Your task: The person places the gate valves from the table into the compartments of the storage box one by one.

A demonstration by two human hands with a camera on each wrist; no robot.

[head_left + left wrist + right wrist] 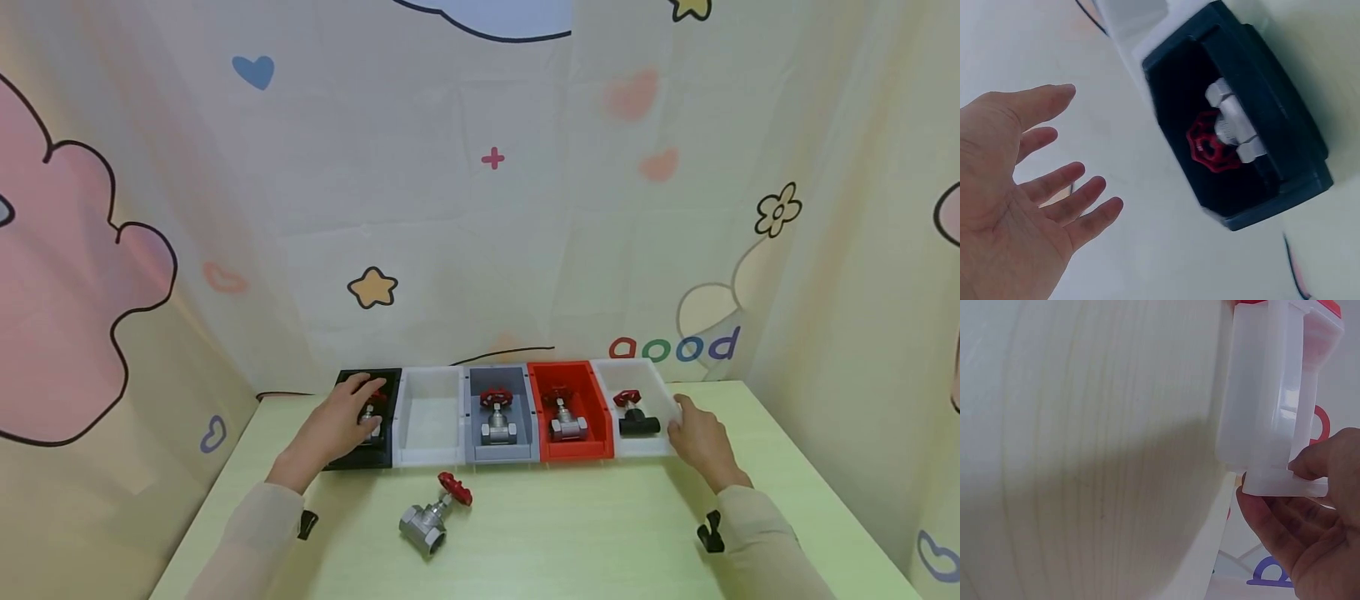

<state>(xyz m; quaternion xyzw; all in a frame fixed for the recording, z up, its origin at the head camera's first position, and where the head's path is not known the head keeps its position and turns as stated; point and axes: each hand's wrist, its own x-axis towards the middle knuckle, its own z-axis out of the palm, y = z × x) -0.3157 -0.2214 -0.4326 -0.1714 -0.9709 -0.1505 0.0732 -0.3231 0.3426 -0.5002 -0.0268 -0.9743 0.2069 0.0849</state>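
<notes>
My left hand (339,423) hovers over or beside the black bin (360,457), fingers spread and holding nothing; the left wrist view shows it apart from the bin. Inside that bin lies a metal valve (1234,125) with a red handwheel (1211,145). At the row's right end, my right hand (705,440) pinches the side wall of a white bin (1260,394) between thumb and fingers. A valve with a black body (639,426) and red handwheel lies in this bin. In front of the row, a silver valve (425,527) with a red handwheel lies on the table.
Between the end bins stand another white bin (431,457), a grey bin (502,454) holding a valve (498,427), and a red bin (577,451) holding a valve (567,425). A patterned curtain (450,208) hangs behind the pale table (570,533).
</notes>
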